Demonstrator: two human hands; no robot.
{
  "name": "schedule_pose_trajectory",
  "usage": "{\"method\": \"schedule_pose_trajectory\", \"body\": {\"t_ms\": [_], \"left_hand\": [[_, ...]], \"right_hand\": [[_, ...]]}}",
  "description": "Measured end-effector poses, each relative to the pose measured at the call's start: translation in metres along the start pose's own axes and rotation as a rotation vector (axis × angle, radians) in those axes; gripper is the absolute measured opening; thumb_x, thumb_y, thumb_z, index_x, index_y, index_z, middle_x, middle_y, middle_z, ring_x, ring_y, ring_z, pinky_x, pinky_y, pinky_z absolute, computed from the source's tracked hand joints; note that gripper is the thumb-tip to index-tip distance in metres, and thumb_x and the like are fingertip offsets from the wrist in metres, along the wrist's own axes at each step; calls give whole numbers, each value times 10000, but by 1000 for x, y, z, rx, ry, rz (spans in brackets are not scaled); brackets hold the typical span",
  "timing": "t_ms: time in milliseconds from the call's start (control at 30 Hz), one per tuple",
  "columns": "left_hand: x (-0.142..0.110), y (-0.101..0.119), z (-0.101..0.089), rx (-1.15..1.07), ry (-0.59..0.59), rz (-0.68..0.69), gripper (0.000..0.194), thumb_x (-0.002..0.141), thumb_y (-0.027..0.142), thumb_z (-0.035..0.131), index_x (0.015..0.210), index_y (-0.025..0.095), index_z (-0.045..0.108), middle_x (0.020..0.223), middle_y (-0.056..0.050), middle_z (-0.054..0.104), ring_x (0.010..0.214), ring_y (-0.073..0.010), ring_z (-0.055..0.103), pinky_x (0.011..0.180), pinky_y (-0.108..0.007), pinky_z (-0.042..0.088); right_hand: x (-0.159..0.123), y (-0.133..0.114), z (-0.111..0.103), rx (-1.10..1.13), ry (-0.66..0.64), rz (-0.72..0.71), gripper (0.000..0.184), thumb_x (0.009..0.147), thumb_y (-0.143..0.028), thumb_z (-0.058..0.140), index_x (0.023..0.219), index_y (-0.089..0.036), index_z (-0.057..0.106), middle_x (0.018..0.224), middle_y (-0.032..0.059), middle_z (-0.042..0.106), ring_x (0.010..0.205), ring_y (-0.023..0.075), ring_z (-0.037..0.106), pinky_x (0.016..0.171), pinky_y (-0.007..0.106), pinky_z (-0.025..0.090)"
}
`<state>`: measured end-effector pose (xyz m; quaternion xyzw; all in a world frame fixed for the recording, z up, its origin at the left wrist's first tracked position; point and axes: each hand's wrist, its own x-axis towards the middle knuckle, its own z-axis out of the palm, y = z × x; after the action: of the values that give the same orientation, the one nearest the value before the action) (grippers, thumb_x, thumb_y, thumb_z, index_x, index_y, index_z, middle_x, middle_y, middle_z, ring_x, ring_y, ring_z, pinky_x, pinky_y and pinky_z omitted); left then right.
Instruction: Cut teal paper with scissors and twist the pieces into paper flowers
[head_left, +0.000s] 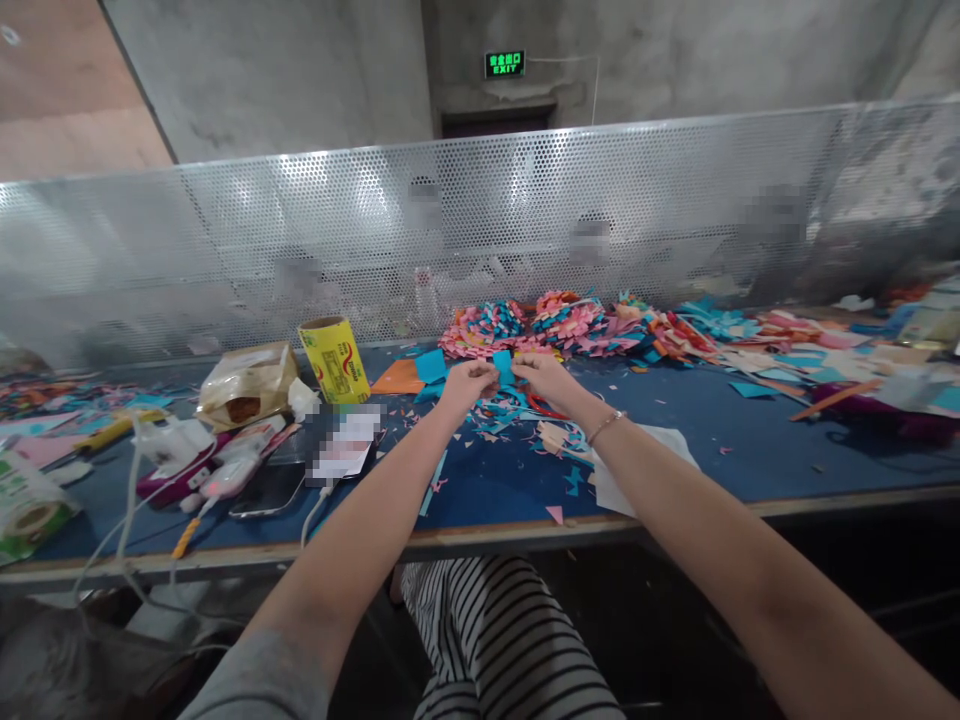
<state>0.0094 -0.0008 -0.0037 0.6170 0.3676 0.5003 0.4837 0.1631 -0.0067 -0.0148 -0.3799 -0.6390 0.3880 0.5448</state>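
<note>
Between my two hands is a small blue piece of paper (503, 368), held up over the blue tabletop (480, 495). My left hand (471, 382) pinches its left side, fingers closed. On its right side, the closed fingers of my right hand (541, 374) grip it too. Below the hands lie blue paper scraps (501, 410) and thin strips. Just left of my left hand are an orange sheet (399, 377) and more blue paper pieces (430, 367). Behind the hands rests a heap of pink, blue and orange paper bunches (559, 322).
A yellow tube (335, 362), an open paper bag (247, 383), phones (274, 487) and cables stand on the left. A white sheet (660, 450) lies under my right forearm. Paper strips (825, 350) cover the right side. A perforated metal panel (480, 220) closes the back.
</note>
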Motion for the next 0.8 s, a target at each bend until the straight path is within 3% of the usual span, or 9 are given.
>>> {"method": "schedule_pose_trajectory", "body": {"t_ms": [267,633,800], "left_hand": [[-1,1,4,7,14,9,134,593,177,671,639,143,550,574,1,609,562,-136,604,660,-323,510],[-10,11,10,16,-43,10,211,622,310,680,654,139,559,588,16,556,595,-116,554,677,-306,493],[-4,7,10,-50,-23,-67,129,686,251,600,631,152,538,553,26,535,578,-108,544,681,-306,496]], "right_hand": [[-2,-3,-3,-197,16,-43,188,651,-345,569,628,-164,523,571,-27,484,532,90,454,532,236,409],[2,3,-6,-270,18,-129,273,637,-408,626,620,-168,496,497,-47,453,474,79,395,468,223,305],[1,2,-5,-246,-10,-105,267,600,-372,659,607,-171,484,504,-55,449,478,74,394,476,221,323]]}}
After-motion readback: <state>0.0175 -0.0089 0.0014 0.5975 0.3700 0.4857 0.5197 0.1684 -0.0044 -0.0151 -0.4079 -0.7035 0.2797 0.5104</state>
